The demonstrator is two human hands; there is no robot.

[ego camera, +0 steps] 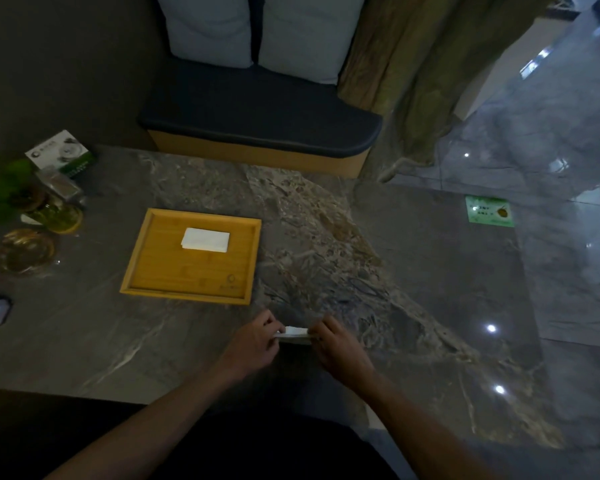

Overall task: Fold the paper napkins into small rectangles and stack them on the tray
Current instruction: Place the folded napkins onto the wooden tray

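White paper napkin [296, 333] pinched between left hand [253, 344] and right hand [340, 348], each grip closed on an end, mid-fold; small white folded stack [205, 239] already on square bamboo tray [174, 271].

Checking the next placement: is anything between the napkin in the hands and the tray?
Nothing visible. The napkin, pinched by the left hand and right hand, faces bare table up to the tray.

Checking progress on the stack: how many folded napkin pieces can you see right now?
2. One white folded napkin lies on the wooden tray; it may be several layers. Another napkin is pinched between left hand and right hand.
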